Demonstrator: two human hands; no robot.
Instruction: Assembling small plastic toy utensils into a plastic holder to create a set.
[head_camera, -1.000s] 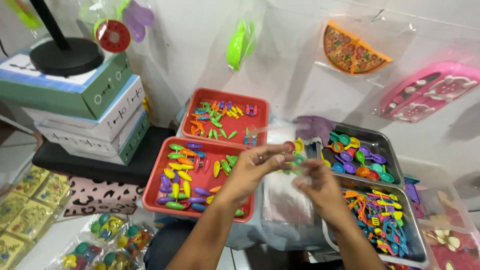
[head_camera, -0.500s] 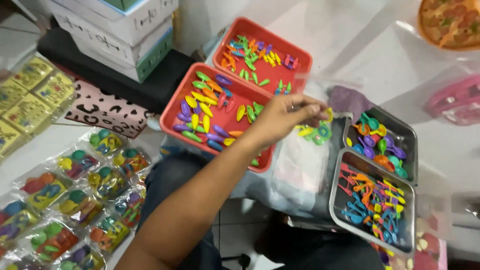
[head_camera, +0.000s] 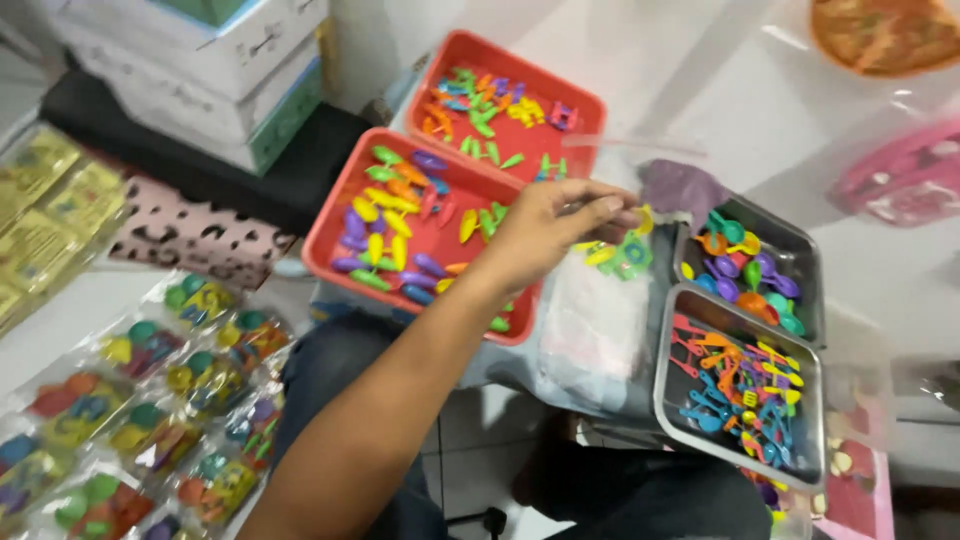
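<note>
My left hand (head_camera: 555, 225) reaches out over the near red tray (head_camera: 322, 232) and pinches the top of a small clear bag of coloured plastic toy pieces (head_camera: 622, 256). The bag hangs between that tray and the metal trays, above a pile of clear plastic bags (head_camera: 600, 330). Yellow and green pieces show inside it. The near red tray holds several small plastic leaves and ovals in yellow, green, purple and orange. My right hand is out of view.
A second red tray (head_camera: 592, 102) of small pieces lies behind. Two metal trays (head_camera: 668, 400) (head_camera: 805, 250) hold toy cutlery and spoons at right. Filled toy packets (head_camera: 170, 420) cover the floor at left. White boxes (head_camera: 230, 70) stack on a black stand.
The view has swung down and left. My right hand, which held the bag together with the left one second ago, has left the view. My left hand still holds the bag.
</note>
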